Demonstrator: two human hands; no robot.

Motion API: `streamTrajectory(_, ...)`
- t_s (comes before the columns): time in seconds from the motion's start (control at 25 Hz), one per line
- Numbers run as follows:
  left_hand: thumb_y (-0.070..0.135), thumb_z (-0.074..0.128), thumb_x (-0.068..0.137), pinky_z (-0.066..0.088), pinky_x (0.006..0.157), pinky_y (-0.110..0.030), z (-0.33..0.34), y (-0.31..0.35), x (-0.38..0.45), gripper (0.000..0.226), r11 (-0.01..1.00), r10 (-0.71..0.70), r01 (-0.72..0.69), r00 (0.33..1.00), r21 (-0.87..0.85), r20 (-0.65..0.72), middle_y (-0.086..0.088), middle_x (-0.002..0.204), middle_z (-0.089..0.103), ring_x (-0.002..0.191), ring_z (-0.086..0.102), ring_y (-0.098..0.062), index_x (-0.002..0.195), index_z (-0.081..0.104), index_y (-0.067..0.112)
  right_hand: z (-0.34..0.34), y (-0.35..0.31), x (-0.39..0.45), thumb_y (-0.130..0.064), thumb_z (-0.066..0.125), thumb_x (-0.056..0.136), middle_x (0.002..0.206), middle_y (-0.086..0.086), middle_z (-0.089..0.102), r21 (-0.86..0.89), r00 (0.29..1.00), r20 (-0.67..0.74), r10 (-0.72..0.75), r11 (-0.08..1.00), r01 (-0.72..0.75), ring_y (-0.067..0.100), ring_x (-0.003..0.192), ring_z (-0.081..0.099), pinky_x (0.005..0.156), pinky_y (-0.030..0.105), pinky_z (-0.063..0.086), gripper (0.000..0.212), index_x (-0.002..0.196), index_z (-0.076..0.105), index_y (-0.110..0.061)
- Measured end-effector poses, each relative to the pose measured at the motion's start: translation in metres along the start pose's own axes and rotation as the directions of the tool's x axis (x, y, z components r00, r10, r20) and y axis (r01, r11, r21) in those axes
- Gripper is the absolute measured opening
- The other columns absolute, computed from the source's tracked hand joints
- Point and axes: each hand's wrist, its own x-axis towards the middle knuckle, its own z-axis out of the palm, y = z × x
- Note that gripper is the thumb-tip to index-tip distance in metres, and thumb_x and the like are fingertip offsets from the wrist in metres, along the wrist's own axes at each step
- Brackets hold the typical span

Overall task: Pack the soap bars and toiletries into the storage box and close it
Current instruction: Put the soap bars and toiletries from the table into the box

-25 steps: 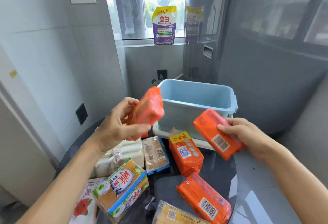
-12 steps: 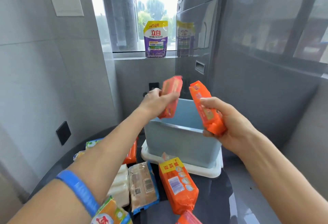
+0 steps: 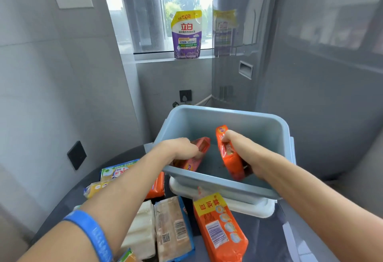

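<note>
Both hands are down inside the pale blue rectangular plastic storage box point(image 3: 244, 122), each grasping a soap pack. The left hand point(image 3: 178, 149) has its fingers curled over a red-orange plastic-wrapped soap bar point(image 3: 194, 156) that lies tilted low against the box's near left wall. The right hand point(image 3: 238, 149) grips an orange plastic-wrapped soap bar point(image 3: 228, 153) held on edge, its long side running from near wall towards far wall, in the middle of the box; whether it touches the bottom cannot be told. The two bars are apart, with bare box floor between them. A blue rubber wristband point(image 3: 91, 232) circles the left forearm.

The box stands on a white plastic lid point(image 3: 248, 205), which lies on the dark glossy round surface point(image 3: 267, 239). In front of the box, on the surface, wait more packs: a long orange soap pack with a yellow label end point(image 3: 219, 226), a clear-wrapped brownish soap pack with blue edging point(image 3: 172, 230), a bundle of whitish soap bars point(image 3: 143, 228), another orange pack point(image 3: 156, 185) partly hidden under the left forearm, and green-and-yellow packs point(image 3: 116, 172) farther left.

On the windowsill behind stands a purple and yellow detergent pouch point(image 3: 186, 33), beside a tall grey appliance point(image 3: 310, 64)
</note>
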Motion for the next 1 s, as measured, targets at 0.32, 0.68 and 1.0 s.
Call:
streamTrajectory(0.32, 0.004, 0.043, 0.088, 0.051, 0.078, -0.040, 0.009, 0.005, -0.003, 0.009, 0.946, 0.119, -0.068, 0.982, 0.318, -0.146, -0.008, 0.088, 0.058, 0.088, 0.060, -0.034, 0.084, 0.049, 0.009, 0.006, 0.006, 0.002, -0.038, 0.048, 0.086, 0.078, 0.014, 0.064, -0.099, 0.997, 0.048, 0.060, 0.994, -0.055, 0.028, 0.062, 0.060, 0.060, 0.030, 0.048, 0.026, 0.089, 0.057, -0.013)
streamTrajectory(0.68, 0.015, 0.062, 0.074, 0.042, 0.088, -0.043, -0.016, -0.025, -0.042, 0.057, 0.888, 0.398, -0.089, 0.639, 0.451, -0.659, -0.008, 0.133, 0.047, 0.116, 0.046, -0.033, 0.128, 0.049, 0.022, 0.008, -0.013, 0.012, -0.021, 0.047, 0.087, 0.075, 0.015, 0.059, -0.158, 0.998, 0.012, 0.054, 0.986, -0.052, 0.028, 0.064, 0.055, 0.065, 0.030, 0.044, 0.017, 0.076, 0.056, -0.012)
streamTrajectory(1.0, 0.004, 0.043, 0.073, 0.054, 0.073, -0.042, -0.010, -0.045, -0.049, 0.052, 0.931, 0.142, -0.279, 0.871, -0.237, -0.470, -0.007, 0.096, 0.059, 0.087, 0.058, -0.031, 0.120, 0.045, 0.026, 0.059, -0.036, 0.019, -0.007, 0.043, 0.090, 0.085, 0.020, 0.066, -0.374, 0.989, 0.141, 0.046, 0.927, 0.010, 0.029, 0.059, 0.058, 0.078, 0.049, 0.054, 0.022, 0.095, 0.064, -0.001)
